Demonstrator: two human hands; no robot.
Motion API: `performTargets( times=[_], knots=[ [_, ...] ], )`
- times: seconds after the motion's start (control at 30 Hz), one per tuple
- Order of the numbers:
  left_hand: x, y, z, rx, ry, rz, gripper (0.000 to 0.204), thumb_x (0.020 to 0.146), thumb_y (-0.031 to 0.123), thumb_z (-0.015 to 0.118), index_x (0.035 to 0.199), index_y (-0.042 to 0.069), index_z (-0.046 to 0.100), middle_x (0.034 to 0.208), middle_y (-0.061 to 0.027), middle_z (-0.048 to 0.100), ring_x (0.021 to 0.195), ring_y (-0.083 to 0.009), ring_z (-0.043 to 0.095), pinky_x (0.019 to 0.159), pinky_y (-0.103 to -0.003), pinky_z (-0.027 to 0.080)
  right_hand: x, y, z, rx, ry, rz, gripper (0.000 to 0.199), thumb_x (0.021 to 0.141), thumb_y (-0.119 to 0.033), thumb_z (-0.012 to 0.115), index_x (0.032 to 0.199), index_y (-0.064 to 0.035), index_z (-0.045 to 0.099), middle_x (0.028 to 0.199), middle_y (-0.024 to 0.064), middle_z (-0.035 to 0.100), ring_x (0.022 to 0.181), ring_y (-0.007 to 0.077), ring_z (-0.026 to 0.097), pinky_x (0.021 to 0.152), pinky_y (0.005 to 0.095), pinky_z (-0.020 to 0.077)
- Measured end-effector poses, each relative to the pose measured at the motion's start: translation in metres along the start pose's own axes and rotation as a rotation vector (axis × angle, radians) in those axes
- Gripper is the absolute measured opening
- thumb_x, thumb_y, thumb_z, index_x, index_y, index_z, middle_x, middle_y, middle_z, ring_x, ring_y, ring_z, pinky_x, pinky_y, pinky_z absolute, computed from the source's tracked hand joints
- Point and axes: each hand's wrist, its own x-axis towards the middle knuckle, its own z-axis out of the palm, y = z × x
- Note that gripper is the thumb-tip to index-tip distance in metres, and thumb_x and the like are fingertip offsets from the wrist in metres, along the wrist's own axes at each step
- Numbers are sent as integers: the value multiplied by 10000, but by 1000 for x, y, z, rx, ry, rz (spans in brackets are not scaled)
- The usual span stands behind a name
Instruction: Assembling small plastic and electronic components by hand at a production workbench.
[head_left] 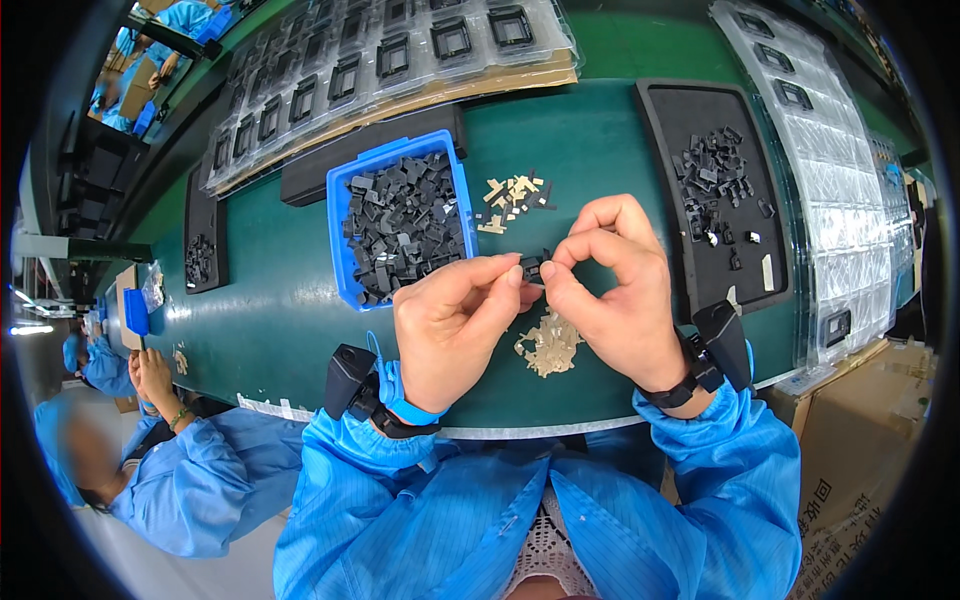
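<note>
Over the green bench, my left hand (pixel 462 325) and my right hand (pixel 620 290) meet fingertip to fingertip. Between them is a small black plastic part (pixel 535 266), partly hidden by the fingers; both hands pinch at it. Just below the fingertips lies a heap of small beige, translucent pieces (pixel 550 345). Beyond my hands is a loose pile of cream and black strips (pixel 513 198). A blue bin (pixel 335 225) full of small black plastic parts (pixel 400 220) stands close to my left hand.
To the right lies a black tray (pixel 660 130) with black parts scattered in it. Clear blister trays (pixel 835 190) stand beyond it. More blister trays (pixel 420 75) holding black frames rest at the back left. A person in blue (pixel 190 480) works at the left, near a small black tray (pixel 205 225).
</note>
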Motion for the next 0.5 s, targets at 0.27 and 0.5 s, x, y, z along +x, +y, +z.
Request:
performTargets(
  times=[0.27, 0.5],
  knots=[
    [-1, 0, 0, 27, 2, 16, 124, 863, -28, 555, 967, -80, 599, 808, -135, 655, 729, -176, 655, 667, -271, 547, 0, 0, -1, -17, -13, 3, 114, 644, -70, 706, 692, -18, 616, 832, 66, 469, 753, 180, 510, 631, 282, 426],
    [-3, -2, 0, 82, -8, 70, 113, 854, -42, 563, 954, -81, 597, 812, -126, 653, 729, -168, 655, 655, -262, 542, 0, 1, -2, -45, -4, -13, 126, 637, -69, 715, 688, -19, 612, 834, 67, 469, 754, 178, 508, 626, 281, 424]
  ],
)
